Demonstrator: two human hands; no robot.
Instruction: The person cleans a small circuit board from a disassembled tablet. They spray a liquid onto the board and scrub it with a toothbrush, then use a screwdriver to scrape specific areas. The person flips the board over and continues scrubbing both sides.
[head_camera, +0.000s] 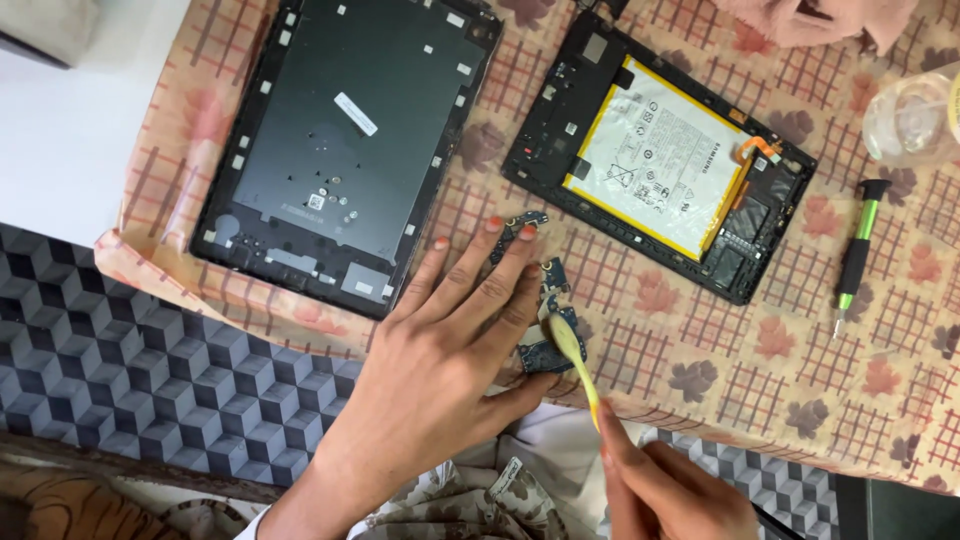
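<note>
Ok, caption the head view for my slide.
Left hand pins a small circuit board while right hand brushes it with a yellow brush.

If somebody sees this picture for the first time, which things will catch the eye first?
Probably the two opened tablet halves at the top: a dark back panel on the left and a frame with a white battery on the right. Below them, the left hand presses a small blue circuit board on the patterned cloth, while the right hand brushes it with a yellow toothbrush.

Cloth (700, 350): peach, brown grid and leaf print. Tabletop (120, 370): grey-blue cube pattern. Battery (665, 160): white, yellow edge; brush (575, 360): yellow; screwdriver (855, 255): green and black; board (545, 350): blue.
</note>
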